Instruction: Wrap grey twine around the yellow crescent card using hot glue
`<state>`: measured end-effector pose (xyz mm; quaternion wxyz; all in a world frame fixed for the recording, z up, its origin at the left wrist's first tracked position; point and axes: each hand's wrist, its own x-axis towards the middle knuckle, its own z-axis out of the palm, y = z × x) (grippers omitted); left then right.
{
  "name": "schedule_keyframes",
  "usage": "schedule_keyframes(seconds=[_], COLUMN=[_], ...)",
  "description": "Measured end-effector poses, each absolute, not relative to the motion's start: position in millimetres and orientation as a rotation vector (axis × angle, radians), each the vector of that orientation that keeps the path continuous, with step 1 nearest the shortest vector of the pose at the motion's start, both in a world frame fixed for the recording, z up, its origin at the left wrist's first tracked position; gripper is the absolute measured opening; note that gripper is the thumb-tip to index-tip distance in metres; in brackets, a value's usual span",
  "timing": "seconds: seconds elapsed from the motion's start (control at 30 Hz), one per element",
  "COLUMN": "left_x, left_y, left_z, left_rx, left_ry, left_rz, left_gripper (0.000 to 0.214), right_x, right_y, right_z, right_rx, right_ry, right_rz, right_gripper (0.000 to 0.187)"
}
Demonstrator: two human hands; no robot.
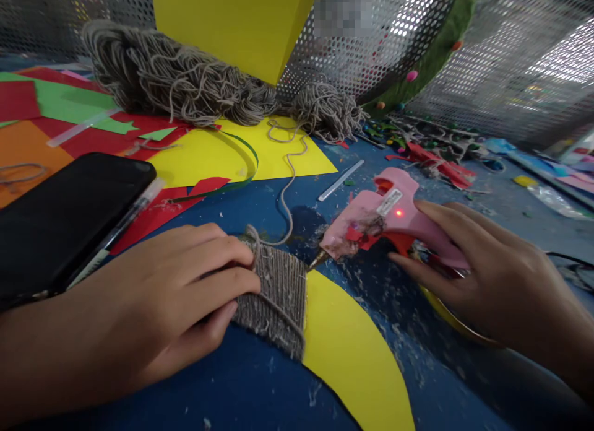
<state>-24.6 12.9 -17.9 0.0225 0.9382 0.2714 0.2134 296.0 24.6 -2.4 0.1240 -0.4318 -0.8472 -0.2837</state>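
A curved yellow card piece [355,341] lies on the blue table, its left part wound in grey yarn [281,295]. My left hand [190,291] grips the wound part, fingers pressed on top and thumb low at its side. One loose strand crosses over the winding. In my right hand [492,276] is a pink hot glue gun [403,202] with a red light on. Its metal nozzle tip touches or nearly touches the upper edge where yarn meets bare yellow card. Dried glue and fluff cling to the gun's front. What lies under my left fingers is hidden.
Grey yarn skeins [185,78] lie behind on a yellow sheet [273,149]. A black phone [74,220] and a pen [116,233] are at left, near coloured paper scraps. A glue stick [341,180] lies mid-table. A perforated metal screen [510,59] stands behind.
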Motion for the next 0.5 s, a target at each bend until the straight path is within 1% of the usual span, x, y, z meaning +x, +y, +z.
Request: schedule_keyframes(seconds=[0.27, 0.5], left_x=[-23.4, -25.1], left_y=[13.0, 13.4], left_z=[-16.9, -17.4], left_rx=[2.897, 2.905], left_ry=[0.829, 0.811], left_rz=[0.669, 0.639], left_gripper=[0.023, 0.024], right_x=[294.4, 297.8], right_y=[25.4, 27.0], right_z=[0.0, -2.4], right_rx=[-1.25, -1.289], right_ry=[-2.477, -2.483], right_rz=[-0.85, -0.824], right_gripper=[0.033, 0.034])
